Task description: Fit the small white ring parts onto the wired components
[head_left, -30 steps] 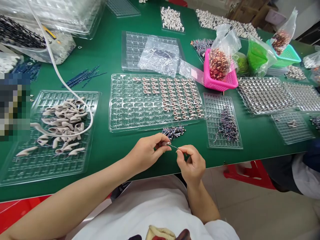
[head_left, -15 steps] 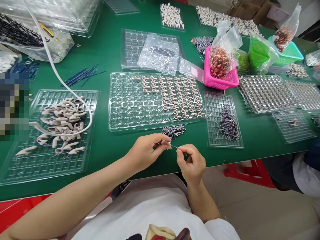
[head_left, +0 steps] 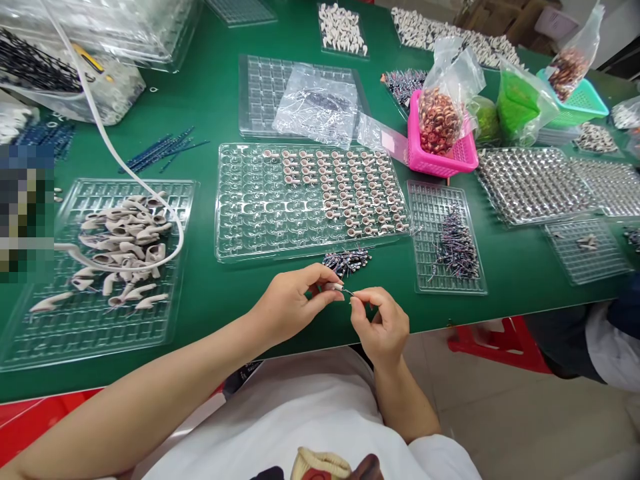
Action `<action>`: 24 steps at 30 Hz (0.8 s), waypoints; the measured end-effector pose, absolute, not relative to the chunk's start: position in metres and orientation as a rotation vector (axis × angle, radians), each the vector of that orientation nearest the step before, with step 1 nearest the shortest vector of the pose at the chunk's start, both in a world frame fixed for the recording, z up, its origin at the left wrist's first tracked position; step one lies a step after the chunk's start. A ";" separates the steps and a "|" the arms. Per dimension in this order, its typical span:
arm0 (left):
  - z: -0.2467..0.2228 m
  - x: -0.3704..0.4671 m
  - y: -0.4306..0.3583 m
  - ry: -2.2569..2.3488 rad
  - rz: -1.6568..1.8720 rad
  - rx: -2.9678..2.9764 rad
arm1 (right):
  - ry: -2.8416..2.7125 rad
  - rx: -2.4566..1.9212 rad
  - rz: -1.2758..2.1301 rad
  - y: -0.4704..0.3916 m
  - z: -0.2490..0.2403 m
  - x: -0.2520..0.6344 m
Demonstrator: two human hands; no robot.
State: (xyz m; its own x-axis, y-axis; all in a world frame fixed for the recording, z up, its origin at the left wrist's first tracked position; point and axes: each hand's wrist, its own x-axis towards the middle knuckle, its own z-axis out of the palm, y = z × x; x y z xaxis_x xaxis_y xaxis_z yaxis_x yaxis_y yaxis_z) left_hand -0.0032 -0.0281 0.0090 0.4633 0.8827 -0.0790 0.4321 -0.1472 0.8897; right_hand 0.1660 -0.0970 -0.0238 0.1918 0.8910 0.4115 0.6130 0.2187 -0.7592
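Note:
My left hand (head_left: 295,301) is closed in a pinch on a small white earbud shell (head_left: 336,287), its stem end pointing right. A thin dark wire (head_left: 348,291) runs from that end to the fingertips of my right hand (head_left: 381,323), which pinch it. Just beyond my fingers lies a heap of small dark wired parts (head_left: 347,261). Behind the heap, a clear moulded tray (head_left: 260,227) holds rows of white earbud shells (head_left: 357,190), mostly in its right half. My fingers cover part of the held shell.
At left, a clear tray (head_left: 65,347) carries piled shells (head_left: 127,247), with a white cable (head_left: 107,143) looping over it. On the right, another tray (head_left: 425,283) bears a heap of wired parts (head_left: 457,247). Further back stands a pink basket (head_left: 445,162) with bagged copper-coloured pieces.
Both hands stay almost in place. The shell has turned slightly so more of its stem shows, and my right fingers have drawn a little closer to it. The view has shifted slightly.

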 end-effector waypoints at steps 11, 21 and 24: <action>-0.005 -0.005 -0.028 1.024 0.785 2.116 | -1.479 -1.486 0.542 -0.092 -0.022 0.168; -0.008 -0.006 -0.027 0.957 0.823 2.193 | -1.497 -1.509 0.633 -0.090 -0.021 0.170; -0.008 -0.005 -0.028 0.956 0.804 2.180 | -1.505 -1.471 0.644 -0.090 -0.022 0.170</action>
State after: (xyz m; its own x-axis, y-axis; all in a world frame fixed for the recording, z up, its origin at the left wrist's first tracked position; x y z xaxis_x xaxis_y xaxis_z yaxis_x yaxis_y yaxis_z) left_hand -0.0051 -0.0277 -0.0078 0.5527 0.7855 0.2784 0.4089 -0.5467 0.7307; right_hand 0.1702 -0.0905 -0.0218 0.1208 0.9628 0.2417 0.4895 0.1540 -0.8583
